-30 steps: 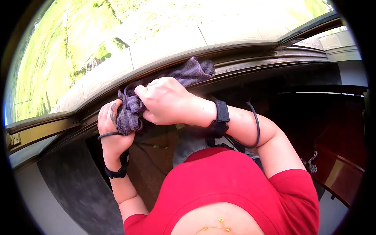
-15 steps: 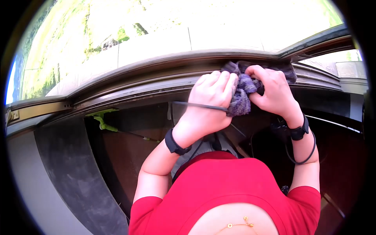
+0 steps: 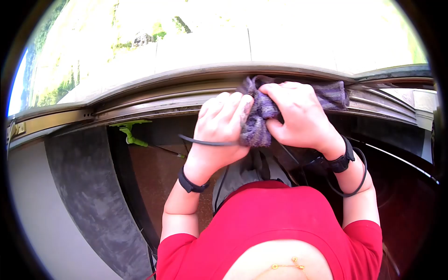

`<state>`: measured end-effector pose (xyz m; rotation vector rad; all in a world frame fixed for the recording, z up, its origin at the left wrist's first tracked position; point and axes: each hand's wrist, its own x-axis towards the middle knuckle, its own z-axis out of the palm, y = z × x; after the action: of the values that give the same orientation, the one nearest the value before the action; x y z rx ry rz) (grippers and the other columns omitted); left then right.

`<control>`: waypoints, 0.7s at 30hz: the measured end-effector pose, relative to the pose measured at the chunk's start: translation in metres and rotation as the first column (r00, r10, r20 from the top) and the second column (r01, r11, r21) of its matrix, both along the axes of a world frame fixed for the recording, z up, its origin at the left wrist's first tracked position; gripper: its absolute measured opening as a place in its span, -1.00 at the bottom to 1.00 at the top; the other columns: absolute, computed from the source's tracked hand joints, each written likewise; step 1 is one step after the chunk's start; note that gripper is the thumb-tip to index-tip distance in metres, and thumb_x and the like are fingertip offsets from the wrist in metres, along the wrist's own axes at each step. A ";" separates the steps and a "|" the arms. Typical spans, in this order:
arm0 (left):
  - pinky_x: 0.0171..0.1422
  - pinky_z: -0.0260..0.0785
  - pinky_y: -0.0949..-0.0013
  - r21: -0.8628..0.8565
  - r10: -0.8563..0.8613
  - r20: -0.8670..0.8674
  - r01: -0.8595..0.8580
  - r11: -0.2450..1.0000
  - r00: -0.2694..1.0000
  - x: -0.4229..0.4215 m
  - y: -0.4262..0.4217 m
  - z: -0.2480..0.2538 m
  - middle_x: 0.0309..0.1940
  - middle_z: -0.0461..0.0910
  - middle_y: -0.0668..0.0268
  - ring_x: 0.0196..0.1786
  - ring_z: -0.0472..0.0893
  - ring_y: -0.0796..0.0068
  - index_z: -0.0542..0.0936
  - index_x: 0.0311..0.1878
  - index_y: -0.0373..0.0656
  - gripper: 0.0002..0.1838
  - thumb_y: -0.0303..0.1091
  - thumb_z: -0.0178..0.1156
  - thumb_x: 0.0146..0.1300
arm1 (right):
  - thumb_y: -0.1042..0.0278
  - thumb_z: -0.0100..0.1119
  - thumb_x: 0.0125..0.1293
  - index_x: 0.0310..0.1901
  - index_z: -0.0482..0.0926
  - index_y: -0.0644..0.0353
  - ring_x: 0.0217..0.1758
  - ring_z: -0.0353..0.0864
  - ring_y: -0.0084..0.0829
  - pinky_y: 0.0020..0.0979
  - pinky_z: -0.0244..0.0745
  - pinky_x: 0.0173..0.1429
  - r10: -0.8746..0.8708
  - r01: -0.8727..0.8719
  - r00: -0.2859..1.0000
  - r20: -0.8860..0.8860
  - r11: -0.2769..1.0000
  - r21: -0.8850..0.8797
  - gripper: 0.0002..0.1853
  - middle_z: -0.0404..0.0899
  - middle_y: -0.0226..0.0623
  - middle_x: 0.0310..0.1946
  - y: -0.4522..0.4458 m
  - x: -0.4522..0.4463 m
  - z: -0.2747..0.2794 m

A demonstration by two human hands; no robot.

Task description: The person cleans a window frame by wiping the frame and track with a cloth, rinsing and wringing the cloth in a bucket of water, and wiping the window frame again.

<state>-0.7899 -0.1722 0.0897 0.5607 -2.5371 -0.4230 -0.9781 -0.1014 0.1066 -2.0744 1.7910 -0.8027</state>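
Both hands and the purple striped terry cloth (image 3: 256, 125) have shifted left along the metal window track (image 3: 154, 103) since half a second ago. The cloth now lies across that track, a little right of the frame's centre, its bunched part between the hands and its loose end trailing out to the right behind the right hand (image 3: 301, 116). That hand's thumb and forefinger are pinched round the bunched cloth. The left hand (image 3: 221, 123) presses up against the cloth's left edge, its fingers close together; whether they grip any fabric cannot be told. A dark elastic loop (image 3: 207, 141) crosses the left hand, and each wrist wears a black band, the left one (image 3: 190, 182) below the loop. A bright green mop head (image 3: 133, 135) with a thin pole is left of centre, below the track. Past the window frame, the top of the picture is bleached by daylight, with green ground at upper left. A red shirt (image 3: 266, 219) fills the lower middle.
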 end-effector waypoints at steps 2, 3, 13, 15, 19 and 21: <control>0.25 0.33 0.08 -0.031 0.063 0.035 -0.062 0.998 0.997 0.027 -0.013 0.000 -0.01 0.60 0.08 0.08 0.57 0.02 0.56 0.09 -0.26 -0.42 -0.31 0.31 -0.10 | 0.44 0.22 -0.09 -0.10 0.55 0.37 -0.19 0.66 -0.01 -0.17 0.55 -0.03 0.043 -0.043 0.999 0.014 0.999 0.022 -0.58 0.65 0.01 -0.30 -0.018 0.024 -0.001; 0.26 0.33 0.07 -0.053 0.097 0.062 -0.094 0.994 0.993 0.041 -0.019 -0.001 0.00 0.61 0.06 0.09 0.57 0.00 0.56 0.08 -0.26 -0.41 -0.29 0.32 -0.11 | 0.44 0.21 -0.07 -0.14 0.54 0.37 -0.21 0.66 -0.01 -0.17 0.55 -0.06 0.062 -0.062 0.998 0.029 0.998 -0.011 -0.62 0.65 0.02 -0.33 -0.027 0.036 -0.003; 0.08 0.37 0.19 -0.028 -0.019 -0.076 0.017 0.999 0.997 0.032 -0.024 0.001 -0.12 0.55 0.14 -0.03 0.55 0.16 0.57 -0.04 -0.32 -0.56 -0.40 0.24 -0.07 | 0.37 0.25 -0.01 -0.14 0.54 0.21 -0.33 0.65 -0.05 -0.14 0.53 -0.19 -0.052 0.067 0.992 -0.116 0.988 0.136 -0.66 0.62 -0.07 -0.45 -0.017 0.028 0.018; 0.18 0.35 0.23 -0.053 -0.038 -0.095 0.033 0.998 0.995 0.022 -0.018 -0.007 -0.09 0.56 0.11 0.04 0.54 0.19 0.57 0.01 -0.37 -0.56 -0.40 0.21 0.00 | 0.39 0.26 -0.02 -0.07 0.54 0.20 -0.26 0.65 -0.08 -0.16 0.51 -0.13 -0.051 0.065 0.995 -0.081 0.981 0.183 -0.61 0.63 -0.08 -0.40 -0.010 0.020 0.021; 0.20 0.34 0.15 -0.013 -0.024 -0.109 0.022 1.000 0.994 0.051 -0.035 -0.012 -0.03 0.57 0.14 0.06 0.56 0.12 0.57 0.03 -0.26 -0.49 -0.33 0.26 -0.08 | 0.42 0.25 -0.05 -0.04 0.53 0.24 -0.22 0.64 -0.04 -0.14 0.50 -0.10 -0.017 0.040 0.985 -0.173 0.991 0.131 -0.56 0.64 -0.07 -0.35 -0.030 0.050 0.023; 0.21 0.34 0.21 -0.001 -0.004 -0.056 0.004 1.000 0.998 0.081 -0.053 -0.002 -0.03 0.56 0.12 0.07 0.54 0.16 0.58 0.04 -0.34 -0.48 -0.34 0.26 -0.06 | 0.43 0.23 -0.08 -0.06 0.56 0.32 -0.25 0.65 -0.01 -0.12 0.52 -0.11 0.035 -0.028 0.994 -0.100 0.997 0.077 -0.56 0.64 -0.03 -0.41 -0.052 0.078 0.020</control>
<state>-0.7086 -0.2256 0.0873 0.5366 -2.4854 -0.4330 -0.9005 -0.1529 0.1266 -2.1242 1.8059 -0.6220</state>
